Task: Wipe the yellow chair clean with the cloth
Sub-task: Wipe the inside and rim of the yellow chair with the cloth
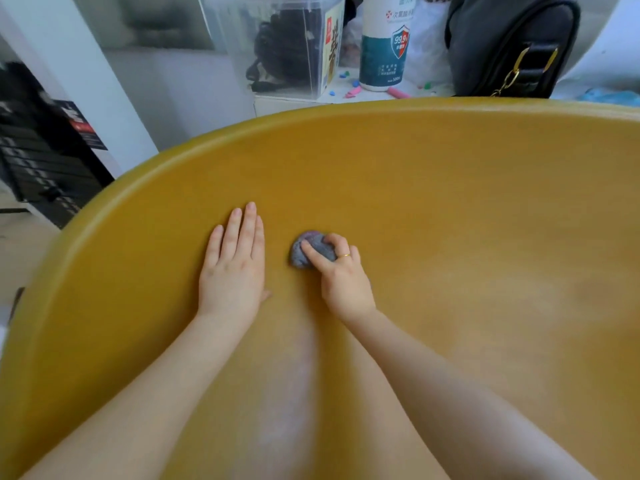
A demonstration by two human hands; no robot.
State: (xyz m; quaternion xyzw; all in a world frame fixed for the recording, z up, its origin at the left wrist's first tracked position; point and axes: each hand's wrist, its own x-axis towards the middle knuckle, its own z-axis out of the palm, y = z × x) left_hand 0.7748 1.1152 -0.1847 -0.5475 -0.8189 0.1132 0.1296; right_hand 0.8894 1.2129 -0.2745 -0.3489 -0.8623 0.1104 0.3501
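Observation:
The yellow chair (433,202) fills most of the view, its curved shell rising toward a rounded rim at the back and left. My right hand (344,275) grips a small bunched grey-purple cloth (304,252) and presses it against the chair's surface near the middle. Just left of it, my left hand (233,268) lies flat on the chair with straight fingers pointing away from me. A pale whitish streak (287,393) runs down the chair between my forearms.
Behind the chair's rim stands a white shelf (287,100) with a clear plastic box (294,43), a white and teal bottle (384,46) and a dark bag (509,43) with a gold chain. Small coloured bits lie on the shelf. A black box (45,154) sits at the left.

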